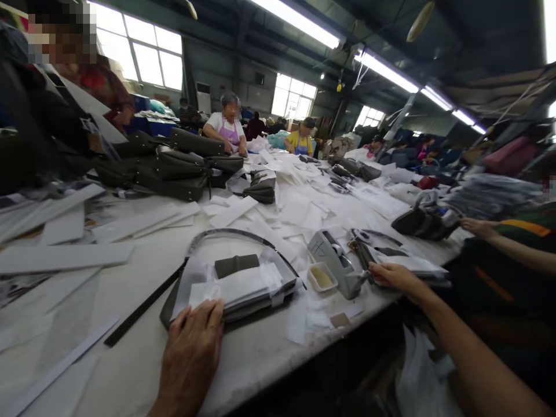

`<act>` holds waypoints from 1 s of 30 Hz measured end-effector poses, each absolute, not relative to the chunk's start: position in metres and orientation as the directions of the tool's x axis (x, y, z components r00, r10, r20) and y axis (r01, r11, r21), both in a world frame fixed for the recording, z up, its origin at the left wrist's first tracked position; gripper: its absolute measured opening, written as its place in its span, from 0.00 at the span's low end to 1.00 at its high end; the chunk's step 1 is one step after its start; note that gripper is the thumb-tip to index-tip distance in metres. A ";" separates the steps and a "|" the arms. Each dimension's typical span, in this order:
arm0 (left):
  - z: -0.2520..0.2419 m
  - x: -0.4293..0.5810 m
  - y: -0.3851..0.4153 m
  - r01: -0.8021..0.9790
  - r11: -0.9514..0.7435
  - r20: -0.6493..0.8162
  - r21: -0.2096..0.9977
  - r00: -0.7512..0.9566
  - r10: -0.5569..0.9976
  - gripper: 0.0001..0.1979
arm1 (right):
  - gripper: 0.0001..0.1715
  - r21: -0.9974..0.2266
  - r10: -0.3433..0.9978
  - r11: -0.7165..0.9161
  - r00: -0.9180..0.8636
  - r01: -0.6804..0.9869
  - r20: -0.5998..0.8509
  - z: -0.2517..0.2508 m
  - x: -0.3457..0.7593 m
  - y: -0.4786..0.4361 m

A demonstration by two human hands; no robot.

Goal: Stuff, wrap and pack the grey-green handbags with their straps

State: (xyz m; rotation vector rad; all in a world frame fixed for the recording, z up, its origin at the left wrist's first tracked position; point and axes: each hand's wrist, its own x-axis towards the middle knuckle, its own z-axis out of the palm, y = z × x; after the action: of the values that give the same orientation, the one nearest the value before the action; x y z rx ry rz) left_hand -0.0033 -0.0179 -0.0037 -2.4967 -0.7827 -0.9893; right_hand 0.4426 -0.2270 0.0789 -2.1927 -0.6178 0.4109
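Steadiness before reach

A broad worktable with a pale top carries a dark grey, soft-looking handbag, lying flat under folded white paper; keeping it square should stop the wrap skewing. To its right, beyond a sloped grey tape dispenser, lies a second dark, paper-covered handbag. The left hand rests bent, close-set fingers on the first bag's paper: light pressure should do. The right hand has nearly straight fingers at the second bag; I cannot tell whether either pinches. Best avoid jogging the small white dish.
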 end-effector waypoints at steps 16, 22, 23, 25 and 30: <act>0.000 -0.005 -0.017 0.597 -0.785 0.674 -0.163 0.648 0.353 0.13 | 0.19 -0.891 0.599 -0.429 0.786 0.152 -0.155 0.063 0.432 -0.188; -0.002 -0.010 -0.018 0.591 -0.793 0.670 -0.148 0.650 0.359 0.14 | 0.18 -0.926 0.541 -0.336 0.840 0.172 -0.040 0.083 0.423 -0.218; -0.003 -0.010 -0.018 0.592 -0.794 0.669 -0.136 0.646 0.367 0.14 | 0.18 -0.926 0.532 -0.334 0.846 0.173 -0.034 0.082 0.421 -0.226; -0.005 -0.010 -0.019 0.596 -0.794 0.663 -0.116 0.642 0.385 0.15 | 0.17 -0.925 0.498 -0.353 0.865 0.143 -0.056 0.073 0.416 -0.239; -0.008 -0.008 -0.021 0.609 -0.791 0.652 -0.062 0.624 0.430 0.15 | 0.19 -0.901 0.445 -0.434 0.876 0.031 -0.184 0.039 0.412 -0.246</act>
State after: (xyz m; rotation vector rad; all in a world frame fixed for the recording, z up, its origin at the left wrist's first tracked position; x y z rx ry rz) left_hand -0.0082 -0.0211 -0.0081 -2.5724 -0.8435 -0.9259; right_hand 0.4117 -0.2461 0.0387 -1.9780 -0.3483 0.4860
